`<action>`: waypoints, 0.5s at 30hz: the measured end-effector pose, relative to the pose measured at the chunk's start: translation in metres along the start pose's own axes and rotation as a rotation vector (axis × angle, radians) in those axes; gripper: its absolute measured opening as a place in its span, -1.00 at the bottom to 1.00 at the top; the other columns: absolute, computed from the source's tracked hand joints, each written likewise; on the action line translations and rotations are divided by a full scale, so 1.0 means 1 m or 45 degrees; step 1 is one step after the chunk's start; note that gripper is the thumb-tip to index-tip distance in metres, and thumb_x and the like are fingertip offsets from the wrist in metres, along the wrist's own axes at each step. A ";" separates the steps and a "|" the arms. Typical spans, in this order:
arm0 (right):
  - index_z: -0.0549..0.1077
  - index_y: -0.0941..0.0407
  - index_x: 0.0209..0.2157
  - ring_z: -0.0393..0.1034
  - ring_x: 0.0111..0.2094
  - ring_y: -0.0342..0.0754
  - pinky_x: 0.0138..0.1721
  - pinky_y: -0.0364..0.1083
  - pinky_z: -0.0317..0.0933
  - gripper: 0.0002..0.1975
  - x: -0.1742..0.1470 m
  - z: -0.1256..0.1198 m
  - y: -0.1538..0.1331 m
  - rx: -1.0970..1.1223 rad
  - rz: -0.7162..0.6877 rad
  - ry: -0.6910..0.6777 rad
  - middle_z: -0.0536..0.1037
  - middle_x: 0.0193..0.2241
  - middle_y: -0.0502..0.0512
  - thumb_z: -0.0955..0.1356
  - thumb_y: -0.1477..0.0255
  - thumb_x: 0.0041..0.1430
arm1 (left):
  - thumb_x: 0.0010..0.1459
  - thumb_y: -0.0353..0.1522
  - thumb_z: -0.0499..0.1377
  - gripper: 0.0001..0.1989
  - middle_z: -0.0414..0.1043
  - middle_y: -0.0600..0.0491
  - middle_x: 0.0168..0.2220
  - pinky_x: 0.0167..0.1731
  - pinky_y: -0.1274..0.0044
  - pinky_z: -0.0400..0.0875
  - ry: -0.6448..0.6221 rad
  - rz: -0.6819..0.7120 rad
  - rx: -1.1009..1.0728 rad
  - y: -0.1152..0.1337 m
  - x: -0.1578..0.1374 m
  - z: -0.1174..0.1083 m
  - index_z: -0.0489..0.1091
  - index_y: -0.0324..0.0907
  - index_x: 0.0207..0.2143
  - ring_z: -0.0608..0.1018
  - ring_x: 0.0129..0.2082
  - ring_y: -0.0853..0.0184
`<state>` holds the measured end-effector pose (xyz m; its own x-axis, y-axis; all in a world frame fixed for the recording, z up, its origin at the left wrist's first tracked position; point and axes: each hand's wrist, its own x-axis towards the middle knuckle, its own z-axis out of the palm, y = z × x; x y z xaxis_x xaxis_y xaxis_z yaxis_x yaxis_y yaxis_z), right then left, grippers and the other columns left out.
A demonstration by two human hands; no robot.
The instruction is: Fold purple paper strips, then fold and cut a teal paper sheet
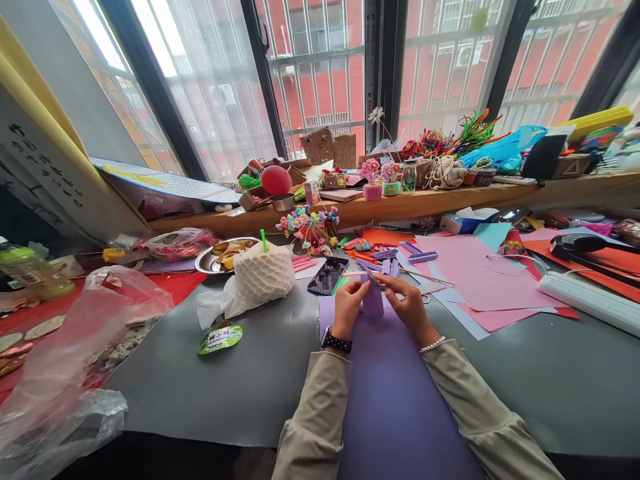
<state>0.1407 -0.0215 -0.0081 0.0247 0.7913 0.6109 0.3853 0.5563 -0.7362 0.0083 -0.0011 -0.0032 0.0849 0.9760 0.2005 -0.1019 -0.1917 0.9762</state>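
A small piece of purple paper (373, 299) hangs upright from the pinched fingers of my left hand (350, 303). My right hand (406, 303) is closed near the paper's upper edge. Its fingertips hold a thin, pointed grey tool (369, 268) that slants across the top of the paper; whether it is a scissors blade I cannot tell. Beneath both hands lies a large purple sheet (395, 400). Just beyond them are folded purple strips (391, 268) and a thin wooden stick (430, 276).
A black phone (328, 276) lies left of my hands, near a net-wrapped drink (264, 273) with a green straw. Pink sheets (480, 273) and a white power strip (590, 300) are at right. Craft flowers (310, 227) stand behind. A plastic bag (115, 300) sits far left.
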 end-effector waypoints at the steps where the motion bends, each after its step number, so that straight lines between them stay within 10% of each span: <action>1: 0.40 0.05 -0.20 0.32 -0.21 -0.05 -0.26 -0.06 0.24 -0.71 0.001 0.000 0.001 0.068 0.091 0.042 0.45 -0.20 0.04 0.20 0.43 0.02 | -0.20 -0.22 0.18 -0.72 0.39 0.05 -0.51 -0.55 0.62 0.20 -0.013 -0.008 0.039 0.001 -0.001 0.000 0.43 -0.26 -0.47 0.37 -0.53 0.42; 15: 0.47 0.16 -0.47 0.18 -0.55 -0.17 -0.53 -0.18 0.10 -0.71 0.003 -0.002 0.014 0.352 0.398 -0.015 0.38 -0.59 0.00 0.31 0.21 -0.11 | -0.13 -0.19 0.14 -0.68 0.08 0.17 -0.68 -0.68 0.66 -0.04 -0.251 -0.005 0.201 0.004 -0.004 0.001 0.27 -0.30 -0.65 0.11 -0.67 0.56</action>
<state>0.1476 -0.0114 -0.0162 0.0900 0.9348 0.3437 0.0988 0.3350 -0.9370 0.0088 -0.0059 -0.0004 0.2781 0.9407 0.1943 0.0533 -0.2170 0.9747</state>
